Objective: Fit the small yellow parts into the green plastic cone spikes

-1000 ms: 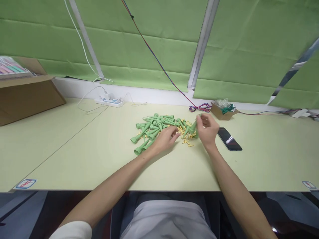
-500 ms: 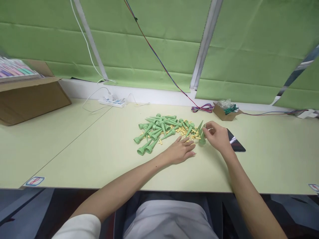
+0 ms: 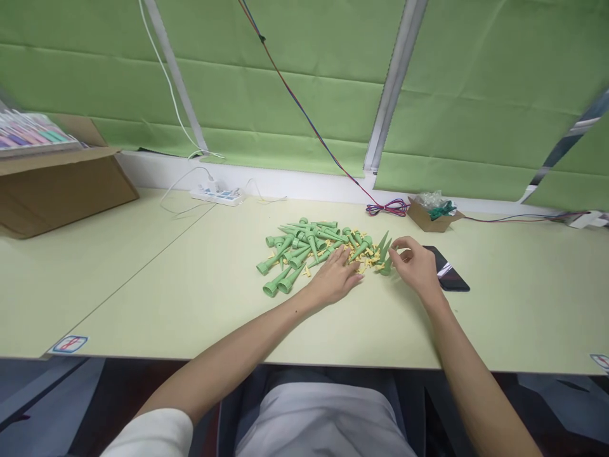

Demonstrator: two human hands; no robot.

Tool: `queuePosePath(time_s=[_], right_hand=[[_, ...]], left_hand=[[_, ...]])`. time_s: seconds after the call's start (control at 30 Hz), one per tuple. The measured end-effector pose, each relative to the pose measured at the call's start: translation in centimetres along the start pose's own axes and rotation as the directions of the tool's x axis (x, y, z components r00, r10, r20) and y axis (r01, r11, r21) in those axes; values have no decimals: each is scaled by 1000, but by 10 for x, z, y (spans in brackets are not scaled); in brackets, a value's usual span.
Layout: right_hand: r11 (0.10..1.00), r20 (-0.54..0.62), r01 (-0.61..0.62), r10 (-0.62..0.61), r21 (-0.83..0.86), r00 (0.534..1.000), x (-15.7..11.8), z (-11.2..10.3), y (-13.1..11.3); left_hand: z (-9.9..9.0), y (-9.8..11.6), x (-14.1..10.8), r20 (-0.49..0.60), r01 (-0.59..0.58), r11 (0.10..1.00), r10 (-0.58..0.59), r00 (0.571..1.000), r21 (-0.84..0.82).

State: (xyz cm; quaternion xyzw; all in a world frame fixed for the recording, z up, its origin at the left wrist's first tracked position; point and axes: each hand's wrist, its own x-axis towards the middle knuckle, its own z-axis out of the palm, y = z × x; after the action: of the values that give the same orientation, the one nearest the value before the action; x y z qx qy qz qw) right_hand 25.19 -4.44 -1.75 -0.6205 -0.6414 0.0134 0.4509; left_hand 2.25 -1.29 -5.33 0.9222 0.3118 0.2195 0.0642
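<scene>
A heap of green plastic watering spikes (image 3: pixel 311 244), each a pointed cone with a wide round cap, lies on the table. Small yellow T-shaped pieces (image 3: pixel 368 255) are scattered at the heap's right side. My left hand (image 3: pixel 333 279) rests palm down at the heap's front edge, fingers spread over some spikes and yellow pieces. At the right end, my right hand (image 3: pixel 413 263) has thumb and fingers pinched at a green spike (image 3: pixel 386 266) standing with its tip up. Part of that spike is hidden by the fingers. Another upright spike (image 3: pixel 382 241) stands just left of it.
A black phone-like slab (image 3: pixel 450 273) lies right of my right hand. Behind are a small cardboard box (image 3: pixel 431 222) with plastic bags, coiled wires (image 3: pixel 387 207) and a white power strip (image 3: pixel 219 195). A large cardboard box (image 3: pixel 66 190) stands at far left.
My left hand has slid left and slightly away from me, farther onto the heap. My right hand stays nearly in place at the upright spikes.
</scene>
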Motion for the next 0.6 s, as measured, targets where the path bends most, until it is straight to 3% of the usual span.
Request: queuePosePath(time_s=[0.13, 0.23, 0.33, 0.43, 0.5, 0.6], right_hand=[[998, -123, 51, -53, -22, 991, -2, 1, -3], [994, -282, 104, -112, -42, 953, -3, 0, -9], [980, -344, 178, -198, -90, 918, -2, -1, -22], [969, -216, 227, -243, -95, 946, 5, 7, -38], [961, -31, 263, -266, -82, 963, 14, 18, -46], [953, 278, 278, -236, -122, 931, 34, 41, -52]], left_hand=[[1, -5, 1, 19, 9, 1000, -9, 1000, -14], [3, -6, 1, 13, 18, 998, -17, 1000, -58], [2, -4, 0, 23, 17, 992, -15, 1000, -124], [-1, 0, -1, 55, -7, 984, 17, 998, -178], [-5, 2, -1, 52, -29, 978, 40, 998, -205], [-10, 3, 0, -12, -22, 972, 20, 1000, -234]])
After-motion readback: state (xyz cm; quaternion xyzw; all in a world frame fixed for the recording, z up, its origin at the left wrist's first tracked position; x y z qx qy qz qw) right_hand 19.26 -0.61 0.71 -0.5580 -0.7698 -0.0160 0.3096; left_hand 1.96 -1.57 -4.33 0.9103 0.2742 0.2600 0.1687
